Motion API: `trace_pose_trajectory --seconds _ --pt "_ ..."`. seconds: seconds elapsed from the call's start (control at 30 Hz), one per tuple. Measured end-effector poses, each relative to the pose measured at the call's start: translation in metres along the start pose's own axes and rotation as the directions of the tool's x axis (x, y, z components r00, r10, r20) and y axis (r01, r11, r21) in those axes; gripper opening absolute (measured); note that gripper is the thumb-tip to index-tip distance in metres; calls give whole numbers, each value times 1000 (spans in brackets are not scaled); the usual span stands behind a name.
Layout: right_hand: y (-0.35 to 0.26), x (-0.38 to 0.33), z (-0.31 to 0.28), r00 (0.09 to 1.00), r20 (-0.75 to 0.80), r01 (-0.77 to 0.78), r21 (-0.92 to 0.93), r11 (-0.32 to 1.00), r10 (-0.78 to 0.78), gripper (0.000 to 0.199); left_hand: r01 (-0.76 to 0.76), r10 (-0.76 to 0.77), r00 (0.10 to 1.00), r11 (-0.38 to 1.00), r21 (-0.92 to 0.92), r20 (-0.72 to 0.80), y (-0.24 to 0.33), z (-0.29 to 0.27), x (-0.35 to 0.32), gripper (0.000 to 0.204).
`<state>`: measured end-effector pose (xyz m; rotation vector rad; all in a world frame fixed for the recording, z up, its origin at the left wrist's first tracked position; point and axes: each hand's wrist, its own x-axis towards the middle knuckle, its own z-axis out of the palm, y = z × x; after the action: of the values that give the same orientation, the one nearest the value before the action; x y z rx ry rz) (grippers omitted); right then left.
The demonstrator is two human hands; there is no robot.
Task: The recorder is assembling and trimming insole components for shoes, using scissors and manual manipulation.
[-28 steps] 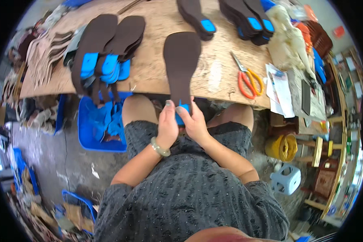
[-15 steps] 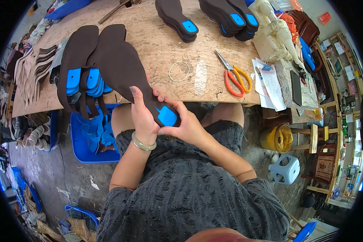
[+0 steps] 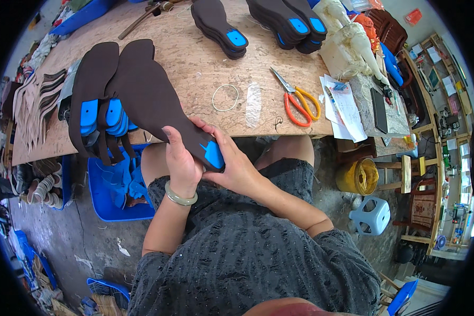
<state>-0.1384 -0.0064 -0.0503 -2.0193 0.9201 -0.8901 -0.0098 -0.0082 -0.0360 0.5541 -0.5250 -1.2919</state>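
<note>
Both hands grip the heel end of a dark brown insole over the lap — left hand with fingers wrapped around it, right hand cupping its blue heel pad. The insole slants up-left over the counter edge — beyond lie orange-handled scissors and stacked insoles.

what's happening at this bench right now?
A seated person holds a dark brown insole with a blue heel pad in both hands. The left hand grips its heel end from the side, and the right hand cups it from beneath. Its toe end lies over a fanned stack of similar insoles on the plywood table. Orange-handled scissors and a rubber band lie nearby.
</note>
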Motion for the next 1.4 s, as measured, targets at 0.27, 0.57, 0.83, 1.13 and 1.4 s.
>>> trace_pose_trajectory --seconds 0.27,0.57,0.83,1.13,1.4 --pt "-2 0 -1 998 38 -54 -34 998 56 100 -32 31 999 988 153 10 3 -10 -2 74" --pt "21 29 -25 987 -141 -78 4 997 77 78 -105 81 992 956 274 100 5 -20 7 75" --pt "87 184 -109 855 -492 16 -292 956 -165 71 -101 74 994 872 478 76 5 -33 4 54" --pt "130 228 -103 969 -236 -167 -394 904 76 72 -2 4 1000 904 428 -4 7 -51 6 43" --pt "118 181 -111 948 -314 -151 -313 938 48 80 -359 350 900 261 896 259 56 -56 24 31"
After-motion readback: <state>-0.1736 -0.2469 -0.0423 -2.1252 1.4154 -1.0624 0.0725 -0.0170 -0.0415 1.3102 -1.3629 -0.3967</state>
